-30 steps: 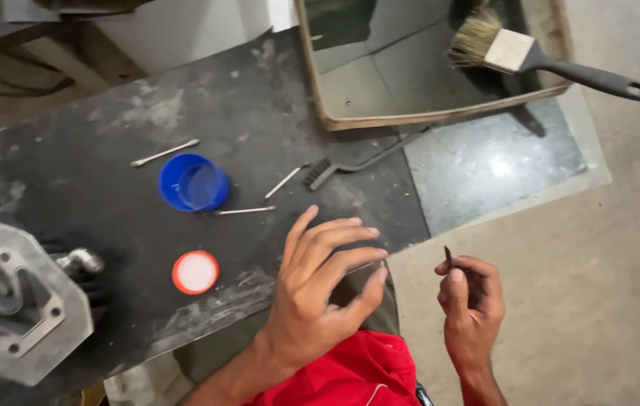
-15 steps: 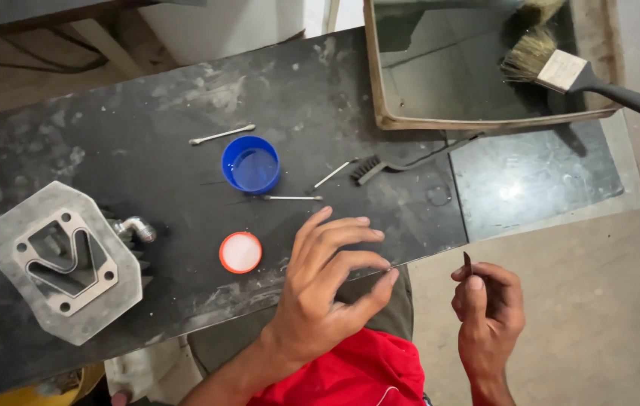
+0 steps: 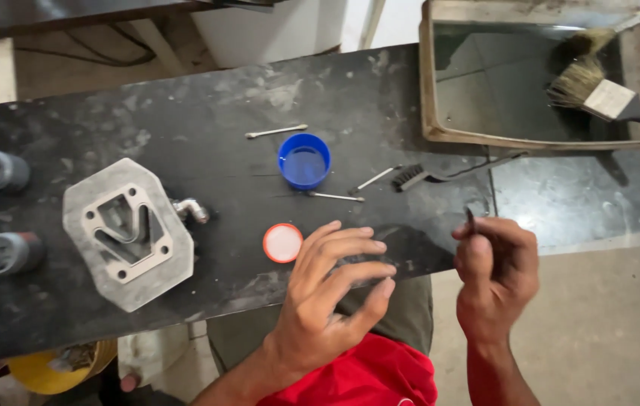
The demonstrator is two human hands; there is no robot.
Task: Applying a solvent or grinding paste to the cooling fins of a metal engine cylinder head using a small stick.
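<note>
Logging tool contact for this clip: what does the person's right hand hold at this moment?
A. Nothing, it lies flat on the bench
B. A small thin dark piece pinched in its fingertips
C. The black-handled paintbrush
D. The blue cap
B. The right hand pinches a small thin dark piece at its fingertips past the bench edge, while the paintbrush lies on the tray and the blue cap sits untouched on the bench.

Bare bench (image 3: 185, 120) lay open behind the blue cup (image 3: 304, 161); pins (image 3: 335, 197), wire brush (image 3: 418, 177) and orange-rimmed lid (image 3: 283, 243) crowded the space ahead of the left hand (image 3: 331, 289).
</note>
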